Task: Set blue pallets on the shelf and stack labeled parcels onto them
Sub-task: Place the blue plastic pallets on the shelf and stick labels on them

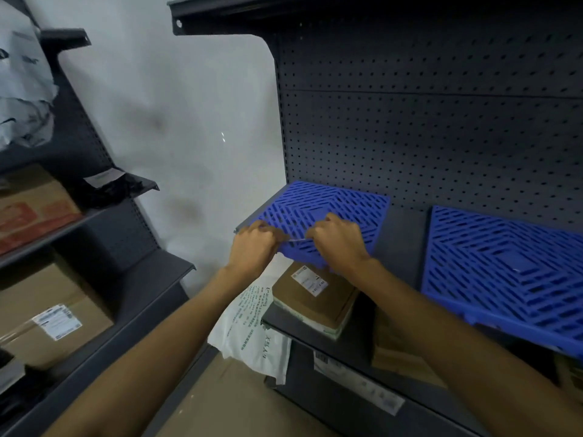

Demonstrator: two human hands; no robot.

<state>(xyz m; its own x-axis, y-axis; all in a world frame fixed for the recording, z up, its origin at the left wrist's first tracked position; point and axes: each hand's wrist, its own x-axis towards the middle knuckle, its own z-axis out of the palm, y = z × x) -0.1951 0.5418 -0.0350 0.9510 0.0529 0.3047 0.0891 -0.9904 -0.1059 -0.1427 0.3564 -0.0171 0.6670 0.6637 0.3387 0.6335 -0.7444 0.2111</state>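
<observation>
A blue slotted pallet [328, 209] lies at the left end of the dark shelf [400, 244], its front edge sticking out past the shelf's lip. My left hand [252, 247] grips its front left corner and my right hand [339, 242] grips the front edge just beside it, both with fingers curled over the plastic. A second blue pallet [504, 272] lies flat on the same shelf to the right. One shelf down, below my hands, a brown labeled parcel [312, 294] rests on a white mailer bag [252, 326].
A dark pegboard back panel [426, 121] rises behind the pallets. To the left stands another shelving unit holding cardboard boxes [53, 313] and a grey plastic bag [22, 83]. A white wall fills the gap between the two units. More cartons sit on the lower right shelf [394, 351].
</observation>
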